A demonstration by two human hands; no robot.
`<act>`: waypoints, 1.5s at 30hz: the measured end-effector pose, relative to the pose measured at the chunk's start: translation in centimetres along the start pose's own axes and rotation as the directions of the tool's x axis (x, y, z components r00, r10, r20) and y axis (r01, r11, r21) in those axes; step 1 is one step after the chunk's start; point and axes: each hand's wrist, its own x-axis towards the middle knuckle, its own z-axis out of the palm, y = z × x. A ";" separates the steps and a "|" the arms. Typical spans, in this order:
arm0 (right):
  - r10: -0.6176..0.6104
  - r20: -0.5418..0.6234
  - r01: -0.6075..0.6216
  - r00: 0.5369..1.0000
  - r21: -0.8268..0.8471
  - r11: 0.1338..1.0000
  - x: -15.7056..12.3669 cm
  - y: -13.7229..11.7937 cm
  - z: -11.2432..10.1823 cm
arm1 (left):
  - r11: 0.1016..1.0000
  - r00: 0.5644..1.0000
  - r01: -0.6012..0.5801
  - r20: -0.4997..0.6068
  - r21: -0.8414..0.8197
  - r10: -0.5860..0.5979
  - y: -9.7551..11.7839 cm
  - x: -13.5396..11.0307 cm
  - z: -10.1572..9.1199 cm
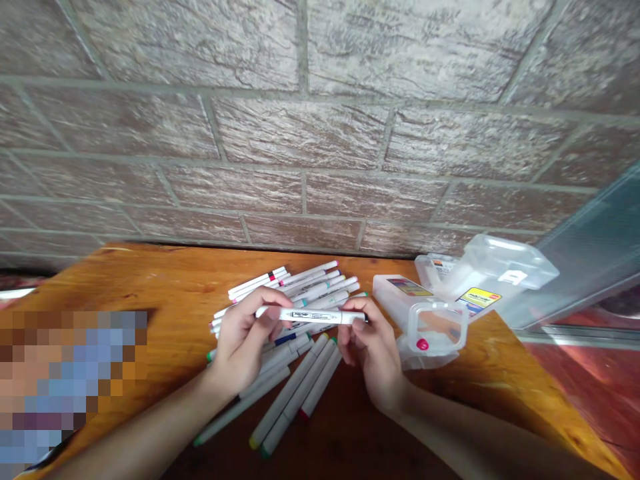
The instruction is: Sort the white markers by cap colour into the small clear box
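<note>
A white marker pen with black print on its barrel is held level between my two hands. My left hand pinches its left end between thumb and fingers. At the other end, my right hand grips the cap with thumb and fingertips. Beneath and behind my hands lies a loose pile of white markers with coloured ends. Closer to me, several more markers with yellow, green and red tips lie slanted on the wooden table. Part of the pile is hidden by my hands.
Right of the pile stand clear plastic cases with yellow labels, one with a handle. A small pink-red piece shows by the handle. A brick wall rises behind the table. A pixelated patch covers the lower left.
</note>
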 end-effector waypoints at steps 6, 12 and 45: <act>0.021 0.002 -0.021 1.000 0.029 0.999 0.1 0.3 -0.1 | 1.000 1.000 0.008 -0.028 0.001 -0.008 0.1 0.0 0.0; 0.057 0.002 -0.057 0.998 0.039 0.998 -0.9 0.2 0.4 | 0.976 0.985 0.013 -0.166 -0.220 -0.050 0.6 0.7 0.4; -0.067 0.473 0.383 0.879 -0.782 -0.491 -0.5 -11.8 -11.8 | 0.975 0.979 0.017 -0.196 -0.223 -0.062 0.9 0.3 0.8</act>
